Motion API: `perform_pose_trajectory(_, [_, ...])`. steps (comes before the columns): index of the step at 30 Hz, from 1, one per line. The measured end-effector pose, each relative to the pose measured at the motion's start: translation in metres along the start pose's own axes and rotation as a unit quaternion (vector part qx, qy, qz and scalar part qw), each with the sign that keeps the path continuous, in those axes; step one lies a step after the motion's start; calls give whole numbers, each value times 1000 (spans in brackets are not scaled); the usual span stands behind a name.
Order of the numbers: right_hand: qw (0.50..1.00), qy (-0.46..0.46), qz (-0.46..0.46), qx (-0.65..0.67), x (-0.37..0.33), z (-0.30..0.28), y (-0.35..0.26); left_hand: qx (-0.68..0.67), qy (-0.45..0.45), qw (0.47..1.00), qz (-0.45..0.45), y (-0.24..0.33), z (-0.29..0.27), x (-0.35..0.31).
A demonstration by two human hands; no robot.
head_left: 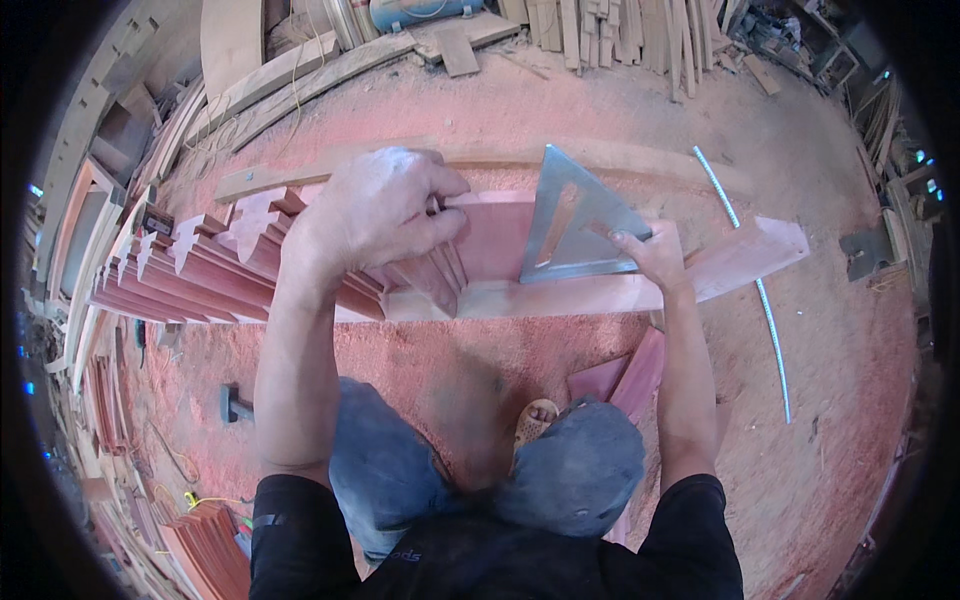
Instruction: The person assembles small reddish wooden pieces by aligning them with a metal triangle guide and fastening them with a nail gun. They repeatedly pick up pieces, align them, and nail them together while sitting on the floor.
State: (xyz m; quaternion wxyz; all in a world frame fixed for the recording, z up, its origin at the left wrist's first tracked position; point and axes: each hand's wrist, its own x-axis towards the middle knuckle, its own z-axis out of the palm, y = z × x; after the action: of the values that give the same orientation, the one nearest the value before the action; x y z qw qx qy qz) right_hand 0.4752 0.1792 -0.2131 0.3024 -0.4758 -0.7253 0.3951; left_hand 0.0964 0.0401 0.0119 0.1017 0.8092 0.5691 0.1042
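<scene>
My right hand (655, 255) grips a grey metal triangle square (585, 225) by its right corner. The square stands tilted up from a long reddish wooden board (550, 297), its lower edge along the board. To the left, my left hand (385, 205) is closed, thumb and fingers pressed together; whatever they hold is hidden. Right under that hand a short profiled wooden piece (430, 280) lies across the board. A row of similar reddish pieces with stepped ends (210, 255) continues to the left along the board, partly covered by my left forearm.
A pale blue-white rod (765, 310) passes under the board's right end. Reddish offcuts (640, 375) lie by my foot, and a dark hammer-like tool (235, 403) lies on the dusty floor at left. Timber stacks (610, 30) and a blue tank (415, 12) stand at the back.
</scene>
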Motion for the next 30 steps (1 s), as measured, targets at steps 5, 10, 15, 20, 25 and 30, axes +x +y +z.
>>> perform_pose_trajectory(5, [996,77,-31,44,0,-6,-19,-27,25,999,6,2,0,-1])
perform_pose_trajectory(10, [973,201,-114,25,-31,-18,-22,-26,0,999,-34,2,0,-3])
perform_pose_trajectory(15, [924,126,-339,122,-36,-23,-5,-8,9,1000,-14,2,-1,-2])
perform_pose_trajectory(20, [835,404,-136,349,-21,-26,-42,-27,27,999,-7,2,3,-3])
perform_pose_trajectory(25, [945,248,41,208,-57,-23,-86,-54,15,998,-13,-1,2,-4])
perform_pose_trajectory(30, [965,151,-196,-87,-58,35,-53,-29,13,999,-10,-1,2,-3])
